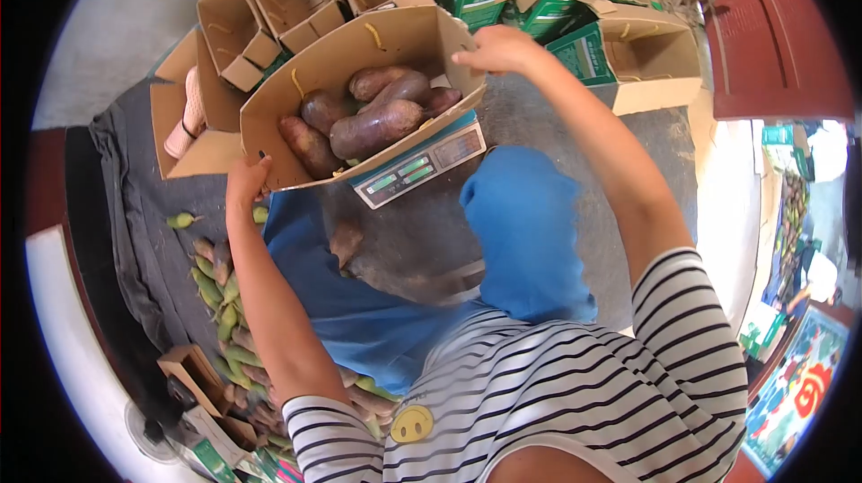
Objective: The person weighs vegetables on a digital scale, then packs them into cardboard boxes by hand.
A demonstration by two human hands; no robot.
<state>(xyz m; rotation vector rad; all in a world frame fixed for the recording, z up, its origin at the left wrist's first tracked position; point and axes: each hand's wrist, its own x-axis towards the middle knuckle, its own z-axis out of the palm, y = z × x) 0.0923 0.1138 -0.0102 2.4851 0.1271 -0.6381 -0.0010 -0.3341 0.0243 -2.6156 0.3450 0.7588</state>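
Note:
A cardboard box [346, 50] with yellow rope handles stands open in front of me, overlapping a digital scale [458, 151] whose green displays face me. Inside lie several thick, purple-skinned oblong vegetables [375, 128]. My left hand [248, 180] grips the box's near left corner, thumb up at the rim. At the far right corner, my right hand [499, 50] is closed on the box's edge, fingers pinching the cardboard.
More open cardboard boxes [292, 3] stand in a row behind. One box [215, 155] at the left holds something wrapped in pink foam netting [187, 119]. Green and brownish oblong vegetables [224, 294] are heaped on the floor at my left. A red door [779, 39] is at the right.

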